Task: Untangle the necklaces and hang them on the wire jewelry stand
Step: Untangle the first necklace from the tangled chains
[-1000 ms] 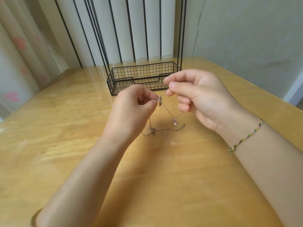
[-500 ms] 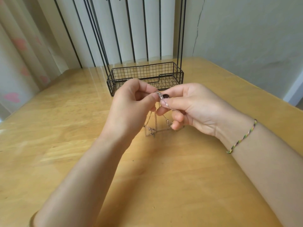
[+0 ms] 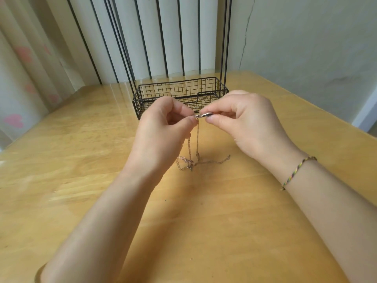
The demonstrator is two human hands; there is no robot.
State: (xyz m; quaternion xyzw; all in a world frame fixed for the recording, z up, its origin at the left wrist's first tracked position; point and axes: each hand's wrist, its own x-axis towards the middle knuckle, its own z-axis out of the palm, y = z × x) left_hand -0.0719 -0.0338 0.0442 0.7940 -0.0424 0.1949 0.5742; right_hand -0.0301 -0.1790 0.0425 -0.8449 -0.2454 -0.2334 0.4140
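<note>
In the head view, the left hand [image 3: 163, 129] and right hand [image 3: 242, 119] each pinch the necklaces [image 3: 197, 137] above the table's [image 3: 81, 180] middle, in front of the wire jewelry stand [image 3: 140, 103] near its far edge; pulling the hands apart could cinch the tangled lower lengths tighter.

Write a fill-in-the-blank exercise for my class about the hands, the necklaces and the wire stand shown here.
1. The woven bracelet is on the ____ wrist.
2. The left hand and the right hand pinch the necklaces, whose tangled lower part rests on the wooden ____.
3. The wire jewelry stand is coloured ____.

Missing words: right; table; black.
</note>
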